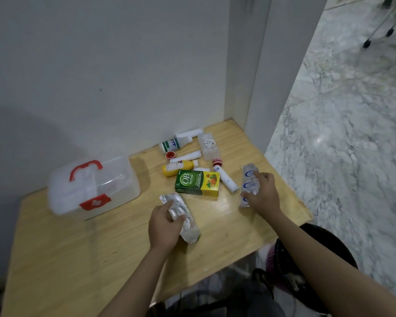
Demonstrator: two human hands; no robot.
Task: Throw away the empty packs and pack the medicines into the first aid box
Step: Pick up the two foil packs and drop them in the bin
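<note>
A clear first aid box (114, 186) with a red handle and red latch stands shut at the left of the wooden table (78, 248). My left hand (164, 226) grips silver blister packs (188, 229) lying on the table. My right hand (262, 193) rests on a strip of blue-and-white packs (248, 172) near the right edge. Between and behind them lie a green and yellow carton (198, 183), a yellow bottle (178, 168), a white tube with a red cap (225, 177), a green-labelled white bottle (176, 143) and a clear small case (208, 145).
A white wall runs behind the table and a white pillar (256, 65) closes its far right corner. Marble floor (341, 133) lies to the right. A dark bin with a pink rim (284, 266) sits below the table's front right edge.
</note>
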